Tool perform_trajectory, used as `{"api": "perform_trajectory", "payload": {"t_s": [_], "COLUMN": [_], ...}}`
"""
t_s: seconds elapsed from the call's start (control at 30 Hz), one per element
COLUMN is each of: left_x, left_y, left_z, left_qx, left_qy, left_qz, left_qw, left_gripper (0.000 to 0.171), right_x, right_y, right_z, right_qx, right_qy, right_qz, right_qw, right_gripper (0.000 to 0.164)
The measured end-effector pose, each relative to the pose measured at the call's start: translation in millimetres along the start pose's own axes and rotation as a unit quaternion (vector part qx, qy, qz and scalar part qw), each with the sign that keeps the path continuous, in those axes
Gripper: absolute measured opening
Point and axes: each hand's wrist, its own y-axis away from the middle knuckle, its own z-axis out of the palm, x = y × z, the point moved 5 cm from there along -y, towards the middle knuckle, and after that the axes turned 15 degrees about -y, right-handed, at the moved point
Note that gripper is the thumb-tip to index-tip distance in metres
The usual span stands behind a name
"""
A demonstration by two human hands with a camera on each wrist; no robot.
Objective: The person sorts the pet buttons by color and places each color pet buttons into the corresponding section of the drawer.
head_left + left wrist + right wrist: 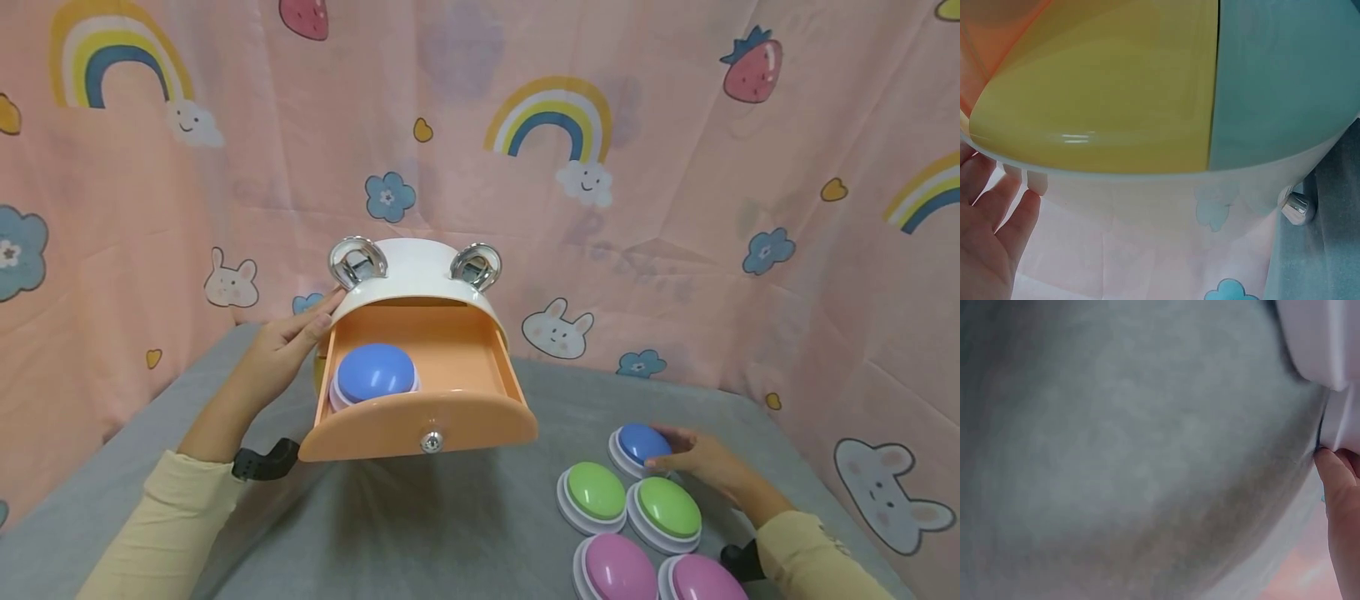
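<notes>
A small drawer cabinet (416,262) with a white rounded top and two silver rings has its orange drawer (472,354) pulled out. One blue push button (375,372) on a pale base sits in the drawer's left side. My left hand (288,354) rests on the cabinet's left side with its fingers nearly straight; in the left wrist view, the fingertips touch the white shell beside a yellow panel (1122,94). On the right, my right hand (701,458) pinches a second blue button (641,442) between thumb and fingers. The right wrist view shows the thumb (1334,478) against its pale base.
Two green buttons (596,492) and two pink buttons (621,568) stand in front of the right hand on the grey cloth (450,517). A silver knob (432,442) is on the drawer front. Behind hangs a pink printed curtain (675,275).
</notes>
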Motion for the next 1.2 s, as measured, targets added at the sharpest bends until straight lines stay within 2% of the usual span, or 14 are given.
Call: {"api": "perform_trajectory", "payload": {"t_s": [0.27, 0.6, 0.77, 0.97, 1.2], "left_x": [0.6, 2.0, 1.9, 1.5, 0.3], "left_y": [-1.1, -1.4, -0.8, 0.0, 0.1], "left_z": [-0.8, 1.2, 1.2, 1.3, 0.4], "left_qx": [0.001, -0.002, 0.002, -0.002, 0.002], "left_qy": [-0.004, -0.009, -0.001, -0.005, 0.000], "left_qz": [-0.003, -0.005, 0.000, -0.006, 0.000], "left_qw": [1.0000, 0.9999, 1.0000, 1.0000, 1.0000], "left_gripper": [0.048, 0.048, 0.048, 0.049, 0.048], "right_x": [4, 0, -16, -41, -71], "right_y": [-2, 0, 4, 15, 22], "right_z": [2, -4, -14, -28, -34], "right_qx": [-0.007, 0.024, 0.037, 0.044, 0.025], "right_qy": [-0.003, 0.012, 0.010, 0.015, -0.001], "right_qz": [0.006, 0.018, -0.002, -0.052, -0.074], "right_qw": [1.000, 0.999, 0.999, 0.998, 0.997], "right_gripper": [0.094, 0.094, 0.093, 0.086, 0.085]}}
